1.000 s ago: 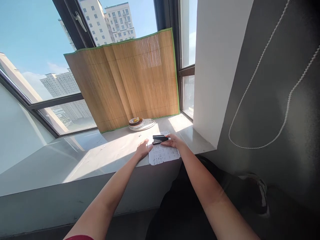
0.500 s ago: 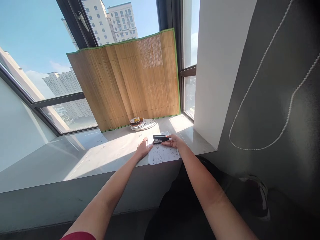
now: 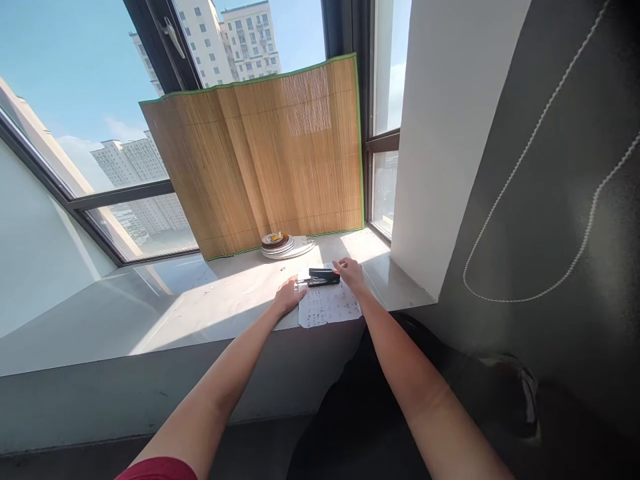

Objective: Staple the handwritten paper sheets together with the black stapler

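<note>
A black stapler [image 3: 324, 277] lies across the upper part of a white sheet of paper [image 3: 327, 308] covered in rows of dark handwriting. From its left end a thin metal piece [image 3: 302, 281] sticks out toward my left hand. My left hand [image 3: 287, 296] rests at the paper's left edge, thumb apart from the fingers, holding nothing that I can see. At the stapler's right end is my right hand [image 3: 351, 274], its fingers curled in against that end, where a small red spot shows. The exact finger contact is too small to make out.
Stacked plates [image 3: 278, 247] with something yellow on top stand behind the paper on the pale sill [image 3: 240, 283]. A bamboo mat [image 3: 265, 160] leans against the windows. A tiny grey bit [image 3: 283, 269] lies near my left hand. A beaded cord [image 3: 515, 180] hangs at the right.
My right hand has shifted from gripping the stapler's body to its right end. The stapler now lies flatter on the paper, and the metal piece sticks out at its left.
</note>
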Available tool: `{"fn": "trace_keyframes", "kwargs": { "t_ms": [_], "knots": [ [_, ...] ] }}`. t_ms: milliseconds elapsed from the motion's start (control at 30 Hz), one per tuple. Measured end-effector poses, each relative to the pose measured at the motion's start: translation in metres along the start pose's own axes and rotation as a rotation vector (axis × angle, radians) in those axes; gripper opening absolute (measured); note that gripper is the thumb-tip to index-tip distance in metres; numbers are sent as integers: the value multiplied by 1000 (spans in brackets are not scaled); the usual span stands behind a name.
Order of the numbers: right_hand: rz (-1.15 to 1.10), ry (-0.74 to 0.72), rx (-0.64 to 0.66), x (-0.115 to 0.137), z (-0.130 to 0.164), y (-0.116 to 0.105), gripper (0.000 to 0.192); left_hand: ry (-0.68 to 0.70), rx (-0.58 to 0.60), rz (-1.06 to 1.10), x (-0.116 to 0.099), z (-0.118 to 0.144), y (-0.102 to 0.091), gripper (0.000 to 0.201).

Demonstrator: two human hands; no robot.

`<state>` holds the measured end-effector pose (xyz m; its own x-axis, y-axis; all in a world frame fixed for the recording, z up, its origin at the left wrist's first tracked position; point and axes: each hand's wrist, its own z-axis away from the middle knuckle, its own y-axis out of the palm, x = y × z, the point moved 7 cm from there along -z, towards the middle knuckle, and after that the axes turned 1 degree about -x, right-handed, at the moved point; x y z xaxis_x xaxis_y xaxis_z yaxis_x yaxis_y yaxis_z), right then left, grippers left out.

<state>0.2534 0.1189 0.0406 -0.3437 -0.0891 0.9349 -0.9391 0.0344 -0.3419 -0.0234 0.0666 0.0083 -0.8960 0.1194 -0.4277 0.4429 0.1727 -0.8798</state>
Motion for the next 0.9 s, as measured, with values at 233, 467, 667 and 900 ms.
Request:
{"fn": "trace_keyframes", "kwargs": {
  "t_ms": [233, 467, 667, 900],
  "knots": [
    [248, -409, 100, 14, 4, 41, 27, -3, -20, 10, -7, 3, -6, 57],
    [281, -367, 79, 11, 1, 46, 25, -51, -104, 333, -4, 5, -14, 48],
    [283, -469, -67, 25, 12, 35, 26, -249, -383, 1064, 13, 6, -45, 41],
    [421, -964, -231, 63, 44, 34, 28, -494, -113, 1809, -16, 17, -12, 73]
  ]
}}
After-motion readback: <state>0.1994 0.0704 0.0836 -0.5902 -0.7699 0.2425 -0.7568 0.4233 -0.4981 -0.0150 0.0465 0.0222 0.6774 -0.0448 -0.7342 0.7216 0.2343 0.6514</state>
